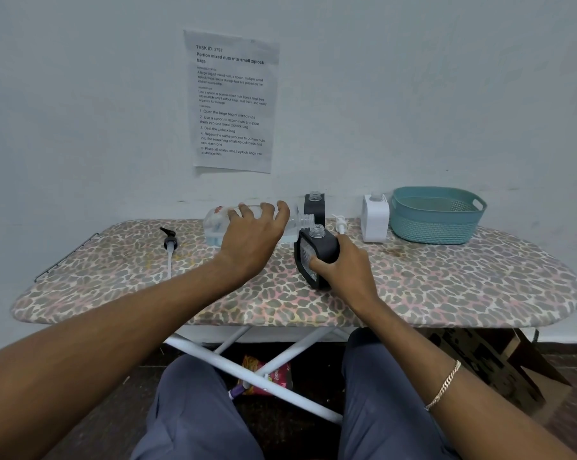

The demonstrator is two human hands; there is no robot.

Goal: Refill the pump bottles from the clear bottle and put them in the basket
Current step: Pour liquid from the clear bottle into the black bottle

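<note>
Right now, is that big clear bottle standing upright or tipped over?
Tipped. The left hand holds the clear bottle nearly sideways, its open neck pointing at the uncapped black bottle in the right hand.

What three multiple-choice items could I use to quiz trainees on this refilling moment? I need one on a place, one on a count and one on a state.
1. Where is the teal basket?
A. far right of the ironing board
B. on the floor
C. beside the black pump head

2. How many black bottles are on the board?
A. one
B. two
C. four

3. How is the clear bottle held?
A. upright
B. tipped sideways
C. capped, lying flat

Answers: 1 A, it sits past the white bottle. 2 B, the right hand holds one black bottle, another stands behind. 3 B, the left hand tilts its open neck toward the held bottle.
</note>
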